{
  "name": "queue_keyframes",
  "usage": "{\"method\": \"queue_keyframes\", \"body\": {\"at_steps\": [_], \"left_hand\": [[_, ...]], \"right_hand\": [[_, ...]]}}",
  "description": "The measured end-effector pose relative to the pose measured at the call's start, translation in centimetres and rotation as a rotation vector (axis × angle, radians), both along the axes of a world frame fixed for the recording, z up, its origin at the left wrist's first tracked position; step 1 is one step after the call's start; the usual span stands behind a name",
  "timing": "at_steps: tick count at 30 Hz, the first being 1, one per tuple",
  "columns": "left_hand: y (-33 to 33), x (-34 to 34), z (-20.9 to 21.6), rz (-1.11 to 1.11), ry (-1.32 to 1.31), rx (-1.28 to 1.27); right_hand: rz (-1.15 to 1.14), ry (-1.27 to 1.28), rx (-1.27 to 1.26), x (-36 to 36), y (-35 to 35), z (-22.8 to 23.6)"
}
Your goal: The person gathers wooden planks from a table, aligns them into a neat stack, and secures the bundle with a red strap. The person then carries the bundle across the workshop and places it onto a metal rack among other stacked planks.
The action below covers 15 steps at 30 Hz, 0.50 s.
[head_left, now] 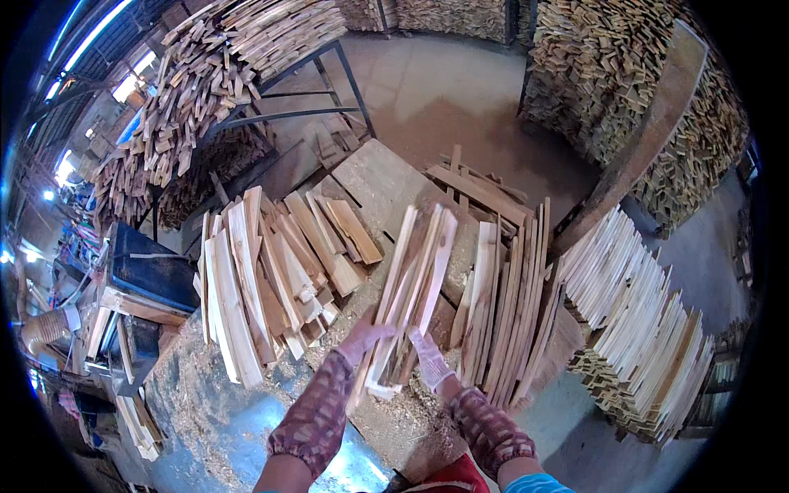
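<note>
A bundle of long thin wooden strips (411, 283) stands between my two gloved hands in the middle of the work surface. My left hand (364, 338) grips the bundle's left side, and my right hand (428, 359) presses against its right side near the lower end. Both forearms wear patterned sleeve covers. To the left lies a pile of wooden strips (267, 279), some pale and some brown. Right of my hands, more strips (505, 312) lie side by side, close to my right hand. Wood shavings are scattered under and around the bundle.
A slanted beam (633, 140) rises at the right beside a tall stack of pale strips (641, 320). Back left, a metal rack (345, 90) carries piled wood. A dark machine (148, 271) with a hose (45, 329) stands at the left. Large wood stacks (608, 90) line the back.
</note>
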<state>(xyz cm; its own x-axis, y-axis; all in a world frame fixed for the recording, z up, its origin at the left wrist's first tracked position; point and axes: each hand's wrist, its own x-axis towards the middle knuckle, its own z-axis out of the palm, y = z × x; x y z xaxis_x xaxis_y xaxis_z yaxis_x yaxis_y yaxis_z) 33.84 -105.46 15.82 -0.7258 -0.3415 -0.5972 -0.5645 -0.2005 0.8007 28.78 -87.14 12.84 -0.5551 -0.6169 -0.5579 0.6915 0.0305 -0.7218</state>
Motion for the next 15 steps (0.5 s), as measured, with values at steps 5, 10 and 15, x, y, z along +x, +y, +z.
{"method": "queue_keyframes", "body": {"at_steps": [5,10,15], "left_hand": [[6.7,11.5,1.3,0.106,0.013,0.117],[13.3,26.0,-3.5,0.284,0.015,0.241],[18.6,36.3,-6.3,0.440,-0.011,0.347]], "right_hand": [[0.107,-0.127,0.325,8.7,6.5,-4.4],[0.296,0.038,0.275,17.6,13.1,-1.3],[0.110,-0.086,0.294,25.9,18.2,-3.1]]}}
